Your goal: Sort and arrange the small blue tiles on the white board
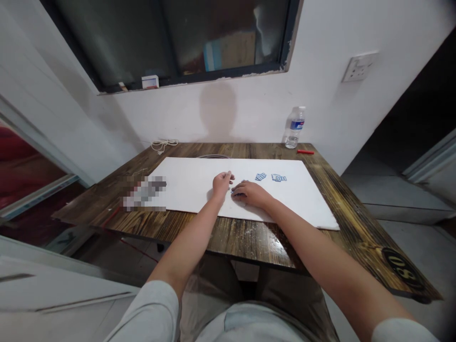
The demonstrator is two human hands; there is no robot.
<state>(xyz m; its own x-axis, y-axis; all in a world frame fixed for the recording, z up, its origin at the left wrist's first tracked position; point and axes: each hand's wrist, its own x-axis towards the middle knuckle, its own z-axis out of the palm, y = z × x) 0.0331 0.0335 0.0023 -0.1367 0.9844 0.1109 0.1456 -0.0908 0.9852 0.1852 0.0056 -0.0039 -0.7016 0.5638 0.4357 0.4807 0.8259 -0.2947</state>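
A white board [192, 183] lies flat on the dark wooden table. Over its middle is my left hand [223, 184], its fingers curled in and the thumb near them; whatever they may hold is too small to make out. Just to the right, my right hand [252, 194] rests low over the board, fingers bent together and pointing left. A small blue piece [232, 192] shows at its fingertips, mostly hidden. Beyond the right hand lie two little groups of flat blue-and-white pieces, a fanned group [261, 176] and a group in a row [279, 177].
At the table's [249, 237] back right stand a water bottle [295, 128] and a red pen-like stick [305, 152]. A white cable [164, 144] lies at the back left. A blurred-out object [144, 192] covers the board's left end. The wall rises behind.
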